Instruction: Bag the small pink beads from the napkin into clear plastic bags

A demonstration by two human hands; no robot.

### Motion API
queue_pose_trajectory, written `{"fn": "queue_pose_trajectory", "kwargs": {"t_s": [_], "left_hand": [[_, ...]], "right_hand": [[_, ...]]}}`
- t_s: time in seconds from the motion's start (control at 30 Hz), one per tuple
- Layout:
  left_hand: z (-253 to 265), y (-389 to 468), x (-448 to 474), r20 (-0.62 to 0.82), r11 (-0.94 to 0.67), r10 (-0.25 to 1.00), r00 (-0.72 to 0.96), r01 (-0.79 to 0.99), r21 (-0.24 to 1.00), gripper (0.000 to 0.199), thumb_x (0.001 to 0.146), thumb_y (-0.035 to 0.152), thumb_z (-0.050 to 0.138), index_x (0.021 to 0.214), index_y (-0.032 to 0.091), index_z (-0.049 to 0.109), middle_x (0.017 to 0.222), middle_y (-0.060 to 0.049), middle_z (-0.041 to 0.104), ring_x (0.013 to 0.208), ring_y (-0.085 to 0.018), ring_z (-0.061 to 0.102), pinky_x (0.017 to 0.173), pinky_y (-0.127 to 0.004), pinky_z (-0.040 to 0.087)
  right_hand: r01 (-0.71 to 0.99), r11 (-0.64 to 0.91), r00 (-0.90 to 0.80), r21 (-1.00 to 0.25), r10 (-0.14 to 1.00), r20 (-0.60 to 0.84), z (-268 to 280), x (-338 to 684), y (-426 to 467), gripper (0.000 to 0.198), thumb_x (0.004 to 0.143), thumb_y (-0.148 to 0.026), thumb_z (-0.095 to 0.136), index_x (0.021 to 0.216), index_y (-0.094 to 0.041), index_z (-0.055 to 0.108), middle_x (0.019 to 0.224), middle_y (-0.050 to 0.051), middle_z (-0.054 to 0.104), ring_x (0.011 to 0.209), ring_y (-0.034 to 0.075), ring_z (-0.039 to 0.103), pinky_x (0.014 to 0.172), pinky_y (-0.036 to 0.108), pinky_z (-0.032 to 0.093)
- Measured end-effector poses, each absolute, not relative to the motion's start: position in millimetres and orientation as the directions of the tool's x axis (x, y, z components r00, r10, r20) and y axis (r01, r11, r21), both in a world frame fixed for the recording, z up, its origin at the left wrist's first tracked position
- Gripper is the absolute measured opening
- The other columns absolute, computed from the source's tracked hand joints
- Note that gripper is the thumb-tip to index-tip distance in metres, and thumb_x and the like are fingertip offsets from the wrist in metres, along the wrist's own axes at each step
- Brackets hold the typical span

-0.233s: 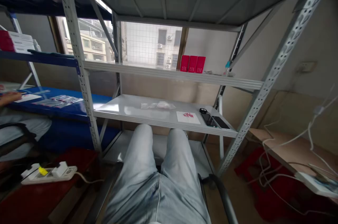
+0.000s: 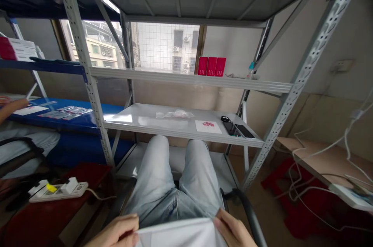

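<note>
While a person sits in pale jeans (image 2: 154,179) before a grey rack, both hands grip a pale cloth (image 2: 180,235) stretched across the lap at the bottom of the view. The left hand (image 2: 116,234) is closed on one end of the cloth's upper edge and the right hand (image 2: 234,230) pinches the other, thumb on top; neither stands open, and the edge between them runs nearly straight. Whether the cloth is a garment being worn or a loose piece cannot be told, as its lower part is cut off. The step in hand appears to be drawing that edge out between the two grips, and any further move would seem to call for an even pull, or for a free hand if something else is to be handled. Beyond the knees, well apart from the hands, the grey surface (image 2: 140,120) carries clear plastic bags (image 2: 175,114), a white sheet (image 2: 200,128) bearing small red pieces (image 2: 208,124), and a dark phone (image 2: 232,129). At far left, a co-worker's arm (image 2: 13,108) reaches over a blue surface (image 2: 107,111).
</note>
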State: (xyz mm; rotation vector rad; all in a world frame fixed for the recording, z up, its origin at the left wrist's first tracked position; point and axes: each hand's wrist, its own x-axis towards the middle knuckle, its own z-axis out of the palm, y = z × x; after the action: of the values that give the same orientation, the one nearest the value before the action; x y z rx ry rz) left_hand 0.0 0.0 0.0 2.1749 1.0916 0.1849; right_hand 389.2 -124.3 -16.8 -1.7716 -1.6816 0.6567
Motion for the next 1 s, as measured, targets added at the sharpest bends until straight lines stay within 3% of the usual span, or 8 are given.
{"fn": "queue_pose_trajectory", "kwargs": {"t_s": [0.1,0.23,0.3,0.47,0.57,0.63,0.73,1.0], "left_hand": [[20,21,15,-0.079,-0.441,0.789,0.610,0.651,0.618,0.034,0.100,0.048,0.040,0.081,0.025,0.056,0.096,0.000,0.062,0.094,-0.018,0.060,0.092,-0.025,0.047],[23,45,33,0.012,-0.534,0.802,0.597,0.709,0.460,0.037,0.101,0.037,0.035,0.069,0.022,0.049,0.086,-0.001,0.058,0.076,-0.016,0.062,0.074,-0.027,0.047],[15,50,38,0.011,-0.592,0.784,0.620,0.743,0.311,0.035,0.100,0.030,0.033,0.074,0.022,0.055,0.092,-0.003,0.062,0.075,-0.018,0.066,0.073,-0.031,0.047],[-4,47,53,-0.116,-0.649,0.753,0.648,0.760,0.039,0.032,0.089,0.018,0.042,0.102,0.023,0.070,0.115,-0.011,0.072,0.095,-0.031,0.072,0.080,-0.041,0.052],[-6,43,65,-0.151,-0.627,0.770,0.620,0.779,0.001,0.033,0.086,0.017,0.045,0.104,0.019,0.072,0.109,-0.013,0.076,0.101,-0.033,0.072,0.084,-0.043,0.053],[-3,44,72,-0.145,-0.595,0.796,0.588,0.803,-0.015,0.033,0.087,0.016,0.045,0.103,0.017,0.073,0.107,-0.014,0.076,0.101,-0.034,0.072,0.084,-0.043,0.054],[10,59,77,-0.073,-0.521,0.853,0.517,0.852,-0.050,0.037,0.087,0.010,0.042,0.108,0.013,0.071,0.112,-0.018,0.073,0.096,-0.034,0.074,0.078,-0.043,0.055],[28,105,80,0.096,-0.447,0.888,0.451,0.893,-0.061,0.036,0.088,0.004,0.039,0.107,0.009,0.069,0.108,-0.019,0.071,0.100,-0.032,0.071,0.078,-0.040,0.051]], "right_hand": [[0.723,-0.008,0.119,-0.691,0.986,0.113,-2,385,-80,0.039,0.102,-0.048,0.033,0.079,-0.025,0.053,0.072,0.002,0.068,0.071,0.022,0.068,0.066,0.028,0.048],[0.942,0.024,0.059,-0.334,0.970,0.235,8,379,-32,0.033,0.105,-0.038,0.030,0.090,-0.024,0.056,0.086,0.004,0.073,0.070,0.023,0.070,0.061,0.029,0.038],[0.964,0.014,0.051,-0.264,0.970,0.239,4,377,-30,0.035,0.105,-0.036,0.028,0.091,-0.024,0.058,0.086,0.005,0.074,0.071,0.024,0.071,0.061,0.029,0.036],[0.880,0.037,-0.007,-0.474,0.998,0.066,-12,391,-67,0.028,0.095,-0.042,0.052,0.117,-0.028,0.062,0.101,0.005,0.078,0.091,0.027,0.074,0.073,0.029,0.044],[0.816,-0.015,-0.026,-0.578,0.998,-0.064,-11,417,-79,0.024,0.080,-0.031,0.066,0.103,-0.025,0.069,0.090,0.003,0.077,0.086,0.025,0.071,0.070,0.028,0.043],[0.827,-0.015,-0.058,-0.562,0.992,-0.112,-9,431,-75,0.007,0.078,-0.027,0.064,0.077,-0.022,0.068,0.075,0.002,0.073,0.077,0.023,0.069,0.063,0.028,0.038],[0.844,0.006,-0.012,-0.536,1.000,-0.008,-16,436,-56,0.026,0.087,-0.032,0.056,0.064,-0.020,0.059,0.070,0.003,0.072,0.076,0.024,0.069,0.062,0.029,0.037],[0.980,-0.090,0.136,-0.177,0.953,0.271,-44,423,-7,0.028,0.103,-0.043,0.037,0.096,-0.029,0.060,0.089,0.004,0.079,0.077,0.030,0.077,0.058,0.030,0.041]]}}
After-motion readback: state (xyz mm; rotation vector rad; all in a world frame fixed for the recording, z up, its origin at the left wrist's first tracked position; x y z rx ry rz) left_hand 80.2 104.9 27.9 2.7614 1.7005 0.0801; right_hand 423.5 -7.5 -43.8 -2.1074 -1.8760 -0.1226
